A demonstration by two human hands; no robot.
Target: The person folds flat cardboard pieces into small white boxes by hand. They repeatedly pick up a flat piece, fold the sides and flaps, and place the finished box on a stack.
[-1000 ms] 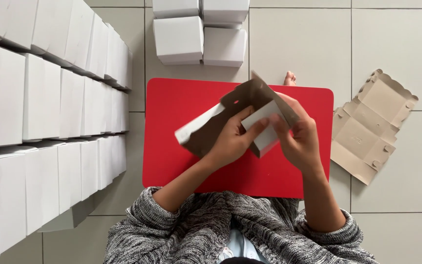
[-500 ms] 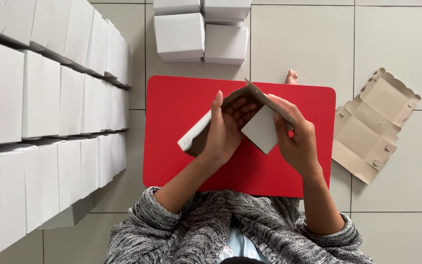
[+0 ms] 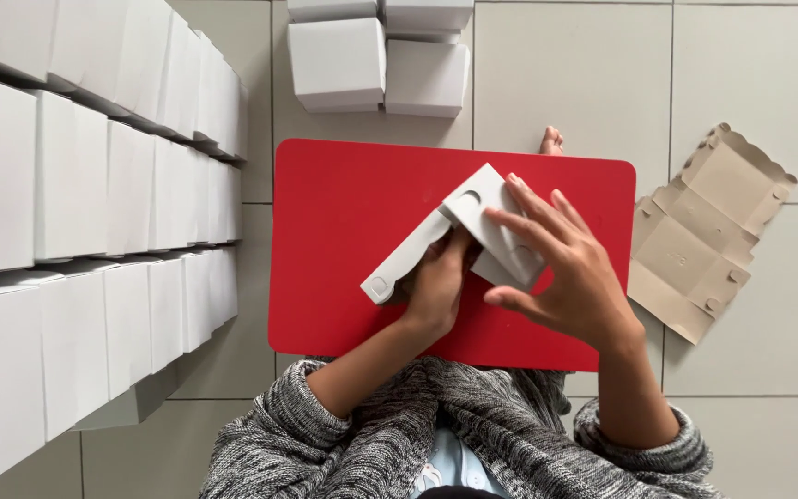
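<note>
Half-folded white cardboard box (image 3: 459,236) on red rectangular board (image 3: 344,231), now turned white side up, brown inside hidden. Left hand (image 3: 438,291) clamped under box; right hand (image 3: 561,268) spread flat on top panel. Beyond board: flat brown cardboard blank (image 3: 708,231), finished white boxes (image 3: 376,60), stacked white box rows (image 3: 85,212).

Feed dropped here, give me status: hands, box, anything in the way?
Left hand under the half-folded white box, gripping. Right hand spread flat on its flap. Red board beneath; nothing blocking.
</note>
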